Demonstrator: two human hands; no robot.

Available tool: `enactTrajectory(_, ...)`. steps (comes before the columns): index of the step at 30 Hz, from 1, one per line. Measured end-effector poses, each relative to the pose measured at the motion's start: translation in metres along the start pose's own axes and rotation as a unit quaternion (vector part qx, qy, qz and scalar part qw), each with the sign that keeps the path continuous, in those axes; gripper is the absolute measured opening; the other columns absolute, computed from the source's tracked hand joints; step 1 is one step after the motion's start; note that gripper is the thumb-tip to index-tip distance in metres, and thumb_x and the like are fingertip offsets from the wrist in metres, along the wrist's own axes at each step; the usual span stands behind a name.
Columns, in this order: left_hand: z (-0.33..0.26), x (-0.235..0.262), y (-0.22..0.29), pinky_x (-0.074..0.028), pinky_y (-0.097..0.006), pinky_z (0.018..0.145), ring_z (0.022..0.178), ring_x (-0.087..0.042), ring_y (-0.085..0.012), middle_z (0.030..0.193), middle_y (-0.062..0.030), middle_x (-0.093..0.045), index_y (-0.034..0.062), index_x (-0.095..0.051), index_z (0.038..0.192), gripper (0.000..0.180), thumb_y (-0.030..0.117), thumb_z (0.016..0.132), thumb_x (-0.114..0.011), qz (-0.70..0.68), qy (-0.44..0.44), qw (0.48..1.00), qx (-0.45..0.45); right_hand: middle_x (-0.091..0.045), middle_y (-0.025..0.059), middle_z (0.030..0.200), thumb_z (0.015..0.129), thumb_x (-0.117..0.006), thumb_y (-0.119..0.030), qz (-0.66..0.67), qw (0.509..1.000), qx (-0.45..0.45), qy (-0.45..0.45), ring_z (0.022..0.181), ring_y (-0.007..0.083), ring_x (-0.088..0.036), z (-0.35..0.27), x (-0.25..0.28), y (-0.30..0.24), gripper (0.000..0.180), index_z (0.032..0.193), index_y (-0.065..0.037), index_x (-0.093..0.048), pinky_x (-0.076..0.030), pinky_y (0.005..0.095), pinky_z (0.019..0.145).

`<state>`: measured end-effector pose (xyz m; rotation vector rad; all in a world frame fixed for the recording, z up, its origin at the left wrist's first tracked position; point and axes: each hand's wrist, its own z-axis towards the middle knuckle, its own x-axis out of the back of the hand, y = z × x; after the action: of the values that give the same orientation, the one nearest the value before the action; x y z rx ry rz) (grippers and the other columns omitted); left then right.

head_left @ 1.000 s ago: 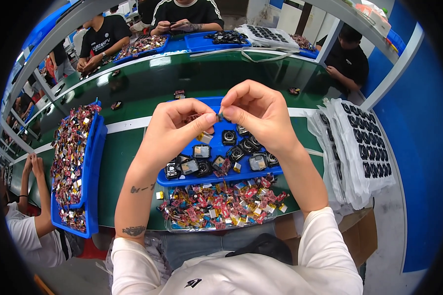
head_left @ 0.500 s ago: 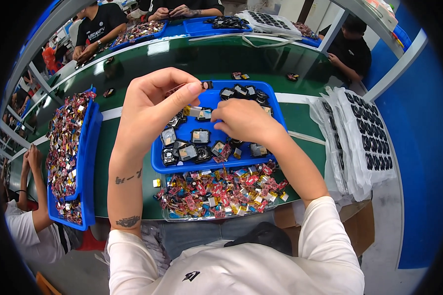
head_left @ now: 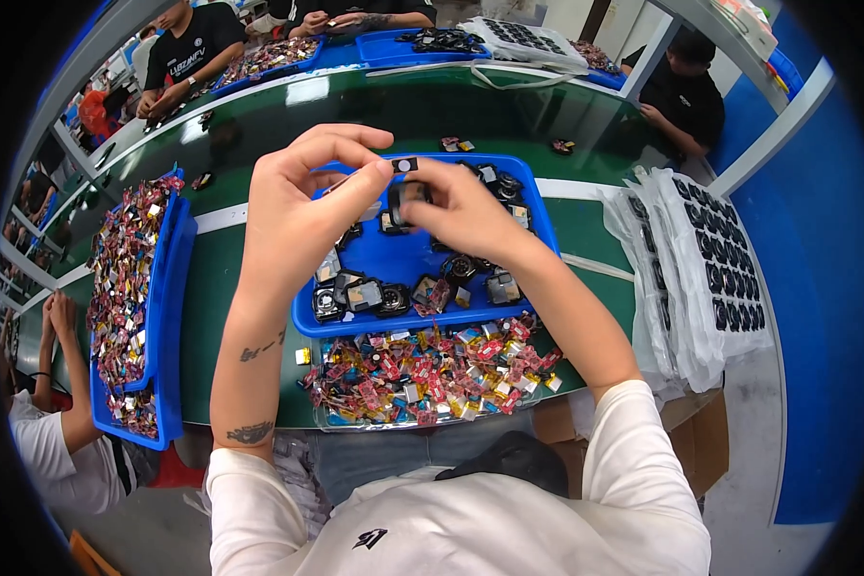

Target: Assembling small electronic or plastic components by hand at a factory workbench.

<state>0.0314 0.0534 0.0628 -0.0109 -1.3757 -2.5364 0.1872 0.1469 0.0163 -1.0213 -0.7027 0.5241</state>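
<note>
Above the blue tray (head_left: 374,326), my left hand (head_left: 302,197) pinches a small black part (head_left: 405,165) with a pale round spot between thumb and forefinger; its other fingers curl loosely. My right hand (head_left: 470,216) is close by on the right, its fingers closed on a dark squarish watch case (head_left: 408,204) that is smeared by motion. More black watch cases (head_left: 363,295) with grey inner faces lie in the tray, some under my right hand. Nearer to me, a clear tray is heaped with small red circuit boards (head_left: 432,379) carrying yellow and silver pieces.
A blue bin (head_left: 173,317) full of similar boards stands at left. White trays of black parts (head_left: 730,254) are stacked at right. Loose parts (head_left: 562,146) rest on the green belt (head_left: 355,110). Co-workers sit across the belt (head_left: 192,58) and at left.
My right hand has picked a watch case out of the tray's middle and brought it up beside my left hand. The small black part has turned, its round spot now facing me. Belt parts have shifted left.
</note>
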Motion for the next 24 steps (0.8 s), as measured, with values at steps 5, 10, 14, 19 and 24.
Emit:
enactTrajectory(5, -0.001, -0.009, -0.007, -0.048, -0.024, 0.069, 0.081, -0.060, -0.0112, 0.101, -0.0095, -0.068, 0.0006, -0.070, 0.078, 0.010, 0.011, 0.077, -0.069, 0.079, 0.032, 0.996, -0.001, -0.065, 0.0049, 0.086, 0.083, -0.059, 0.002, 0.083, 0.988, 0.007, 0.133, 0.077, 0.0079, -0.062, -0.006, 0.007, -0.021, 0.023, 0.105, 0.002, -0.060, -0.052, 0.0224, 0.066)
enactTrajectory(10, -0.003, -0.018, -0.007, -0.044, -0.029, 0.085, 0.098, -0.056, -0.0158, 0.108, -0.0113, -0.067, 0.0003, -0.069, 0.075, 0.008, 0.008, 0.078, -0.069, 0.208, 0.046, 0.976, -0.050, -0.066, 0.0081, 0.086, 0.084, -0.060, 0.001, 0.130, 0.976, 0.001, 0.176, 0.077, 0.0113, -0.065, -0.013, 0.001, -0.036, 0.019, 0.103, 0.005, -0.061, -0.057, 0.0246, 0.065)
enactTrajectory(14, -0.003, -0.019, -0.008, -0.046, -0.033, 0.087, 0.100, -0.060, -0.0215, 0.103, -0.0116, -0.069, 0.0022, -0.072, 0.077, 0.010, 0.011, 0.075, -0.068, 0.244, 0.073, 0.965, -0.067, -0.067, 0.0079, 0.085, 0.084, -0.062, -0.001, 0.118, 0.981, 0.016, 0.152, 0.077, 0.0114, -0.066, -0.015, -0.001, -0.040, 0.022, 0.105, 0.005, -0.063, -0.056, 0.0235, 0.065)
enactTrajectory(19, -0.003, -0.019, -0.006, -0.046, -0.033, 0.086, 0.099, -0.060, -0.0214, 0.100, -0.0122, -0.070, 0.0016, -0.072, 0.078, 0.010, 0.011, 0.074, -0.068, 0.228, 0.071, 0.970, -0.045, -0.068, 0.0085, 0.085, 0.085, -0.063, -0.003, 0.091, 0.984, 0.021, 0.153, 0.076, 0.0108, -0.066, -0.017, -0.003, -0.040, 0.023, 0.106, 0.004, -0.063, -0.055, 0.0224, 0.065)
enactTrajectory(24, -0.005, -0.018, -0.004, -0.048, -0.031, 0.083, 0.098, -0.060, -0.0204, 0.098, -0.0119, -0.070, 0.0013, -0.072, 0.078, 0.010, 0.010, 0.074, -0.068, 0.219, 0.070, 0.973, -0.038, -0.069, 0.0100, 0.086, 0.086, -0.063, -0.004, 0.051, 0.984, 0.044, 0.162, 0.077, 0.0116, -0.067, -0.018, -0.007, -0.039, 0.021, 0.106, 0.004, -0.065, -0.055, 0.0229, 0.067)
